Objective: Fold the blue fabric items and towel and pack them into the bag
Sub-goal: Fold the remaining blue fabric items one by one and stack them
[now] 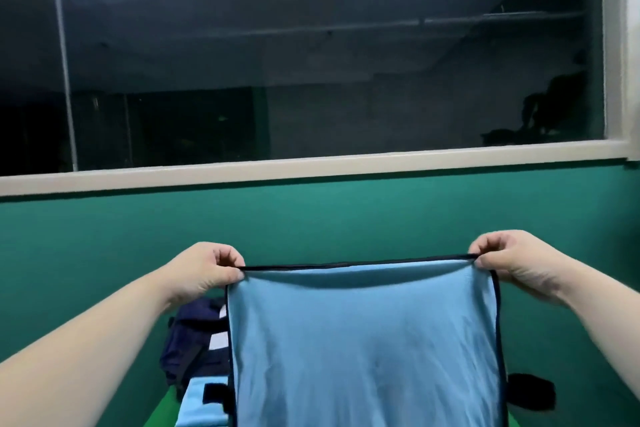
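left hand [204, 270] and right hand [509, 260] each pinch a top corner of the light blue fabric [363, 340], thumb and curled fingers clamped on its dark-trimmed top edge. the fabric hangs stretched flat in the air in front of the green wall [311, 218]. behind its left edge: navy bundle [187, 340] with white stripes, and a second light blue piece [199, 399] on the green surface [159, 409]. black object [533, 392] past its right edge, can't tell what.

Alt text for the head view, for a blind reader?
The left hand and right hand pinch the top corners of a light blue cloth, holding it up spread before a green wall. Navy fabric lies behind it at lower left; a dark window is above.
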